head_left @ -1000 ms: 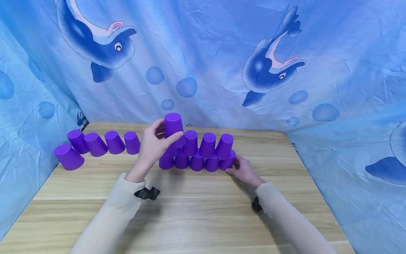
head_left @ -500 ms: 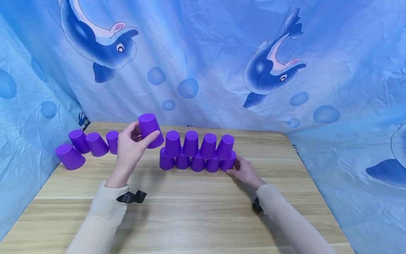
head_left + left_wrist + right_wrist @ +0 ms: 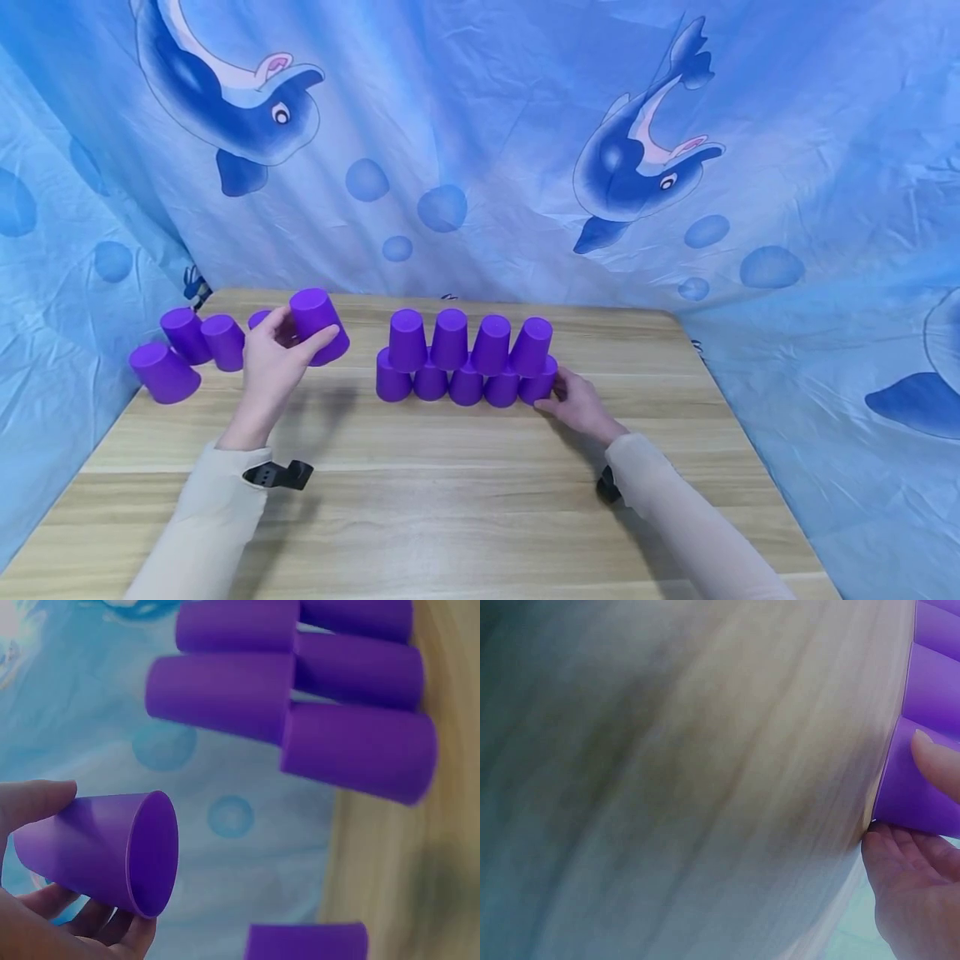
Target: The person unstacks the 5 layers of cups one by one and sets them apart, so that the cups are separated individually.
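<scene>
In the head view my left hand (image 3: 272,362) grips an upside-down purple cup (image 3: 318,329) above the table, left of the stack. The left wrist view shows thumb and fingers round the cup (image 3: 90,844), its mouth visible. My right hand (image 3: 579,407) holds the right end cup (image 3: 537,383) of the stack's bottom row. The right wrist view has its thumb and fingers on either side of that cup (image 3: 915,787). Several upside-down cups form the bottom row, and several more, such as the upper left cup (image 3: 407,342), rest on top, bridging the gaps.
Several loose purple cups stand upside down at left, including a front one (image 3: 165,373) and one behind it (image 3: 184,335). My left hand partly hides another cup (image 3: 258,318). A blue dolphin-print cloth (image 3: 495,150) encloses the wooden table (image 3: 465,500).
My left hand has moved left and somewhat lower, carrying its cup away from the stack's upper left cup toward the loose cups. My right hand has stayed on the end cup.
</scene>
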`<state>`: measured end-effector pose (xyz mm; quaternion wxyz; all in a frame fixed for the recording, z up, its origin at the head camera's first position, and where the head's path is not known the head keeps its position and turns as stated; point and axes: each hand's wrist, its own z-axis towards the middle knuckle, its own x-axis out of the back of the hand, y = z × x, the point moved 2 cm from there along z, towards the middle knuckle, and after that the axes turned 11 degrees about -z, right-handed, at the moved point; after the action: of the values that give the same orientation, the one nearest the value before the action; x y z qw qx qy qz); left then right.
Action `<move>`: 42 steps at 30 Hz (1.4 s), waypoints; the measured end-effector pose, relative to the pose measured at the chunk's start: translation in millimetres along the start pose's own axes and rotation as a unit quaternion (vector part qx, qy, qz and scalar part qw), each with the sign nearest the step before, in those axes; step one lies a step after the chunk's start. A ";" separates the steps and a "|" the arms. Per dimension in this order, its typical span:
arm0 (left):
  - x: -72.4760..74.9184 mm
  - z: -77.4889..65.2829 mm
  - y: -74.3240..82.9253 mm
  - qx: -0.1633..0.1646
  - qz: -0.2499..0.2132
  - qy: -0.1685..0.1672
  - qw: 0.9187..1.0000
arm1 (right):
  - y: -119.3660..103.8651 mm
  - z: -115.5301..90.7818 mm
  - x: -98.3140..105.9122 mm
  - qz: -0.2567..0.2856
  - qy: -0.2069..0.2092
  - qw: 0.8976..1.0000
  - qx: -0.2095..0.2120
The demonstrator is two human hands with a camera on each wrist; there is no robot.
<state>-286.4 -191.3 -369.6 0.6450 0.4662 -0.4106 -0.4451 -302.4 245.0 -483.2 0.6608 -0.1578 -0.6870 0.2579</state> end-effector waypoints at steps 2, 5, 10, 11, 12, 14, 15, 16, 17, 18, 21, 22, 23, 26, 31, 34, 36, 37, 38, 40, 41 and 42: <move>5.3 0.5 -5.7 0.008 0.015 0.007 1.000 | -1.0 -0.2 0.2 0.000 0.000 1.000 -0.001; 13.0 0.8 -14.6 0.026 0.028 0.016 0.999 | -2.2 -0.9 0.8 0.000 0.000 1.000 -0.003; 24.2 1.4 -29.6 0.050 0.039 0.033 0.997 | -2.2 -1.1 1.3 0.003 0.000 1.000 -0.005; 26.3 1.4 -32.2 0.055 0.039 0.038 0.997 | -2.0 -1.0 1.2 0.004 0.000 1.000 -0.004; 28.3 1.6 -35.0 0.061 0.039 0.043 0.996 | -1.9 -1.0 1.0 0.004 -0.001 1.000 -0.004; 32.1 1.6 -41.0 0.078 0.033 0.052 0.995 | -1.7 -1.2 0.7 0.004 -0.001 1.000 -0.006; 33.9 1.7 -44.0 0.085 0.028 0.058 0.994 | -2.0 -1.5 0.6 0.005 -0.001 1.000 -0.008; 36.3 1.8 -47.1 0.094 0.028 0.062 0.993 | -2.2 -1.9 0.6 0.005 -0.001 1.000 -0.011; 38.8 2.1 -50.6 0.104 0.029 0.067 0.992 | -2.3 -2.2 0.5 0.006 -0.002 1.000 -0.012; 41.4 2.5 -53.6 0.114 0.029 0.071 0.990 | -2.3 -2.5 0.4 0.006 -0.001 1.000 -0.013; 49.3 2.9 -61.3 0.137 0.031 0.077 0.987 | -1.8 -2.3 0.2 0.008 0.000 1.000 -0.012; 52.1 2.9 -63.6 0.144 0.035 0.077 0.986 | -1.4 -2.1 0.2 0.009 0.001 1.000 -0.009; 54.7 2.8 -65.7 0.149 0.038 0.077 0.985 | -1.0 -1.8 0.1 0.009 0.001 1.000 -0.007; 61.9 1.9 -71.8 0.155 0.057 0.079 0.983 | -0.6 -1.4 0.3 0.010 0.002 1.000 -0.005; 70.9 2.0 -81.4 0.158 0.087 0.082 0.980 | -0.5 -1.7 0.6 0.010 0.002 1.000 -0.011; 77.4 2.5 -85.7 0.164 0.092 0.083 0.979 | -1.0 -1.5 0.4 0.009 -0.002 1.000 -0.010; 81.6 3.4 -88.3 0.166 0.098 0.085 0.977 | -1.0 -1.4 0.1 0.006 -0.002 1.000 -0.012; 83.6 4.0 -89.2 0.166 0.102 0.088 0.977 | -0.8 -1.2 -0.1 0.005 -0.002 1.000 -0.013; 85.4 4.7 -90.1 0.166 0.104 0.092 0.976 | -0.7 -1.1 -0.1 0.004 -0.002 1.000 -0.013; 89.2 6.4 -91.9 0.166 0.110 0.096 0.975 | -0.8 -1.1 0.1 0.002 -0.002 1.000 -0.015; 91.1 7.1 -92.7 0.167 0.114 0.097 0.975 | -1.1 -1.0 0.3 0.003 -0.002 1.000 -0.015; 93.1 7.9 -93.6 0.168 0.117 0.099 0.974 | -1.3 -1.0 0.5 0.003 -0.002 1.000 -0.015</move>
<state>-286.9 -298.0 -447.6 0.6423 0.5582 -0.4658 -0.2429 -301.3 244.4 -482.1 0.6559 -0.1691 -0.6917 0.2502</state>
